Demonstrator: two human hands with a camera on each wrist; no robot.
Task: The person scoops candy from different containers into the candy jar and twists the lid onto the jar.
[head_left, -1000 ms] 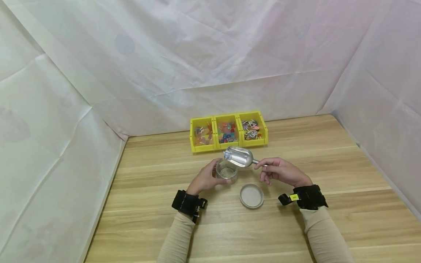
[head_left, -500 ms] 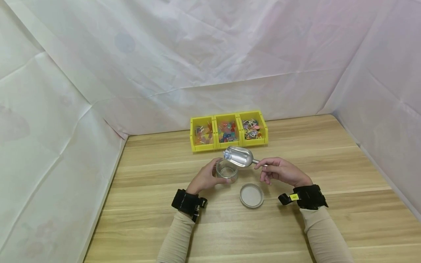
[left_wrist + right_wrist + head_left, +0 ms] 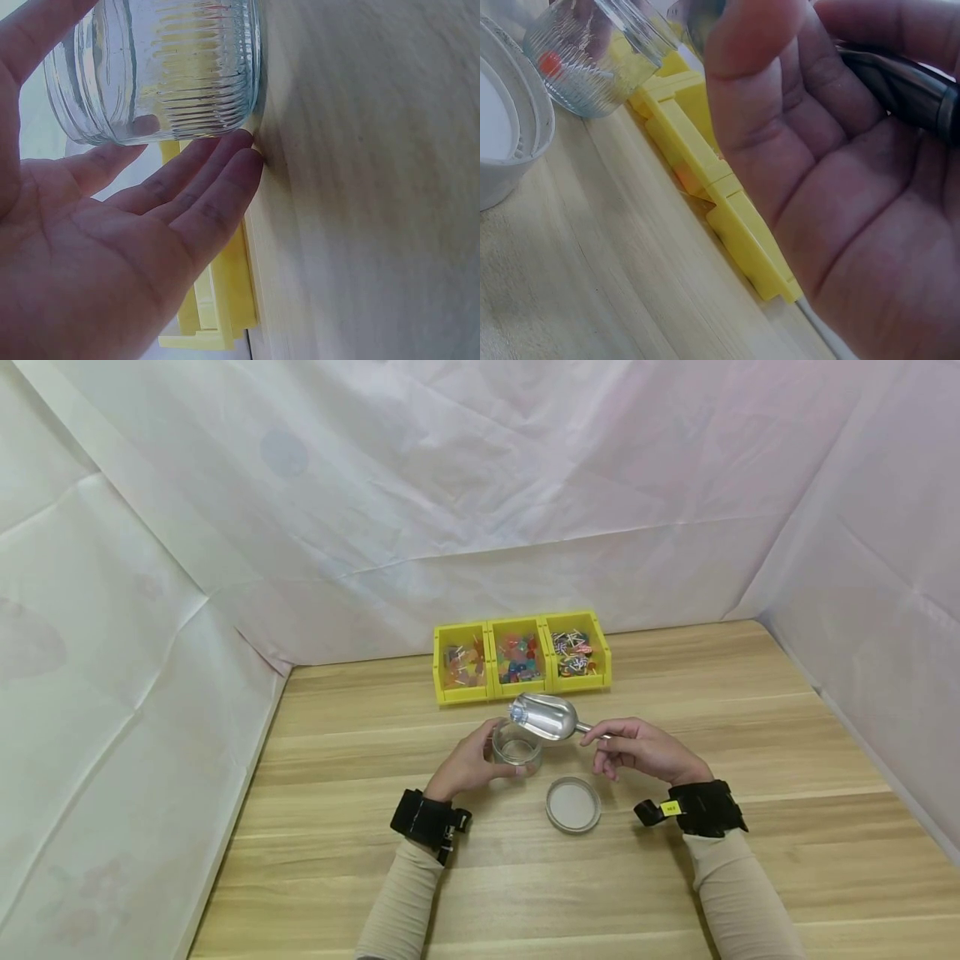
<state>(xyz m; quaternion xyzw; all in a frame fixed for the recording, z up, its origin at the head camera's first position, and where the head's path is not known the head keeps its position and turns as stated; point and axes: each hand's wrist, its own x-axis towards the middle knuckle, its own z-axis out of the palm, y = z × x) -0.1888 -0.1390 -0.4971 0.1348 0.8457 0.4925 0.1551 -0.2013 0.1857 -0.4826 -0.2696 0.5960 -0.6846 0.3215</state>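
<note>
My left hand (image 3: 467, 765) grips a clear glass jar (image 3: 527, 758) from its left side, thumb in front and fingers behind. In the left wrist view the ribbed jar (image 3: 202, 67) stands upright on the wood. My right hand (image 3: 647, 752) holds a metal scoop (image 3: 551, 718) by its thin handle. The scoop's mouth points left above the jar's rim, with a small pale-blue piece (image 3: 518, 713) at its lip; its kind is too small to tell. A round lid (image 3: 573, 806) with a white inside lies on the table in front of the jar.
Behind the jar stand three joined yellow bins (image 3: 522, 693). Wrapped candies fill the middle one, and small sticked pieces like lollipops lie in the outer two. White cloth (image 3: 480, 485) hangs at the back and both sides of the wooden table (image 3: 322, 843).
</note>
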